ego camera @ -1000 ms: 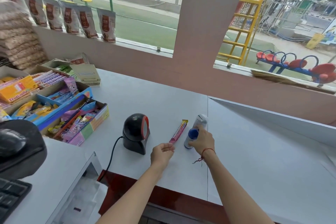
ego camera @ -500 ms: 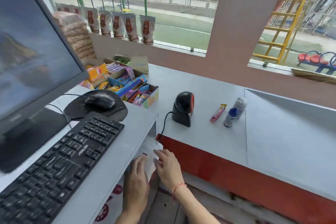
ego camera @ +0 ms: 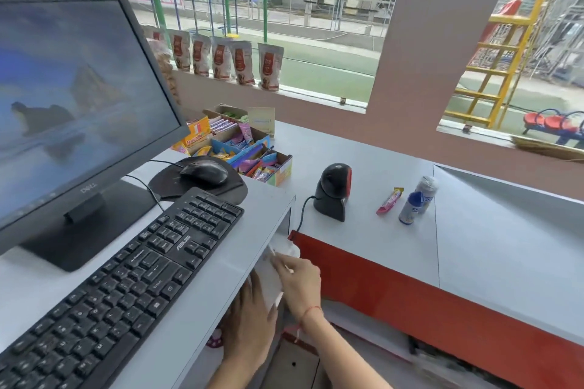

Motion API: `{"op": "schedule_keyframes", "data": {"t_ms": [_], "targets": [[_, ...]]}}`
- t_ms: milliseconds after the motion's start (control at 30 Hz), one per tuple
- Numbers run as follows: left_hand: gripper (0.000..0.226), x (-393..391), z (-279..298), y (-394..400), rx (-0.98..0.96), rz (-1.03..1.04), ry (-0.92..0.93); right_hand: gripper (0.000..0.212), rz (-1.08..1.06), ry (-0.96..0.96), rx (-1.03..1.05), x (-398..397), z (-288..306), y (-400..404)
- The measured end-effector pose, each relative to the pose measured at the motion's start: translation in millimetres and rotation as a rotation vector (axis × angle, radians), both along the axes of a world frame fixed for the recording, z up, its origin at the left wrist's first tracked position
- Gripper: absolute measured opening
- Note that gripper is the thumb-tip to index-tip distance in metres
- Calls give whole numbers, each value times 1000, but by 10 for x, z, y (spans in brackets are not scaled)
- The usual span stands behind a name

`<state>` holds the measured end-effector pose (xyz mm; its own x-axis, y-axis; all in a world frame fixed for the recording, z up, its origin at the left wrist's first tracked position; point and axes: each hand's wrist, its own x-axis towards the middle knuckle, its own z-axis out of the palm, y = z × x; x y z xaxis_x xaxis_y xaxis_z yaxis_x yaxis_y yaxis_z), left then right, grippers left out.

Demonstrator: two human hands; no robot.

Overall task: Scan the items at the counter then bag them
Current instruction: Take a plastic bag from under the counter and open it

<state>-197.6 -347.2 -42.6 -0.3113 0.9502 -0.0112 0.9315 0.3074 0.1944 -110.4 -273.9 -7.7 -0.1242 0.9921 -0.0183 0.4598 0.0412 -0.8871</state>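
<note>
We reach both arms down below the near edge of the desk [ego camera: 202, 303], under its overhang beside the keyboard [ego camera: 126, 275]. Our left hand [ego camera: 249, 325] lies flat, fingers stretched out and pressed against a thin white plastic bag [ego camera: 268, 278]. Our right hand [ego camera: 300, 284], a red string at the wrist, curls its fingers [ego camera: 281, 265] around the bag's upper edge, pinching it. On the grey counter [ego camera: 363, 243], past its red front edge, stands the black scanner [ego camera: 333, 191]; the pink snack bar [ego camera: 389, 201] lies just beside two small bottles [ego camera: 417, 199], near the seam in the counter.
</note>
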Motion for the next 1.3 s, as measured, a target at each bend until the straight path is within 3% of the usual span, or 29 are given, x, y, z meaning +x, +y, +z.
{"op": "schedule_keyframes", "data": {"t_ms": [133, 300, 400, 433, 500, 600, 667, 733, 800, 867, 967, 1033, 1167, 1267, 1300], "targets": [[48, 362, 259, 204, 191, -163, -43, 20, -136, 213, -103, 589, 306, 326], [38, 729, 965, 641, 221, -240, -220, 21, -321, 409, 45, 1343, 1180, 948], [40, 763, 1421, 1115, 231, -251, -481, 27, -272, 603, 88, 1704, 1500, 1189], [40, 768, 1551, 1283, 217, -226, -565, 29, -248, 560, 129, 1785, 1504, 1211], [38, 825, 1819, 1663, 227, -210, -629, 35, -155, 301, 259, 1900, 1468, 1170], [56, 1077, 2179, 2273, 257, -224, -664, 73, 130, -36, 301, 2002, 1389, 1102], [57, 1284, 2337, 2622, 245, -254, -643, 92, 153, -239, 357, 1995, 1347, 1185], [62, 1526, 2477, 2966, 228, -283, -625, 77, -91, -310, 547, 2042, 1362, 1427], [65, 1700, 2554, 3277, 198, -318, -581, 40, -318, -293, 732, 2135, 1499, 1674], [63, 1832, 2624, 3619, 150, -322, -570, 21, -334, -327, 791, 2320, 1684, 1964], [40, 1981, 2686, 4109, -40, -365, -845, 23, -270, -310, 724, 2611, 1968, 2375], [18, 2036, 2730, 4316, -165, -370, -912, 38, -213, -160, 600, 2754, 2156, 2655], [29, 1996, 2733, 4643, -231, -303, -1000, 42, 31, 171, 296, 3189, 2322, 3088], [45, 1958, 2705, 4808, -193, -283, -960, 51, -197, 393, 150, 3427, 2324, 3170], [56, 1979, 2720, 4838, -127, -290, -943, 53, -269, 384, 135, 3443, 2319, 3232]]}}
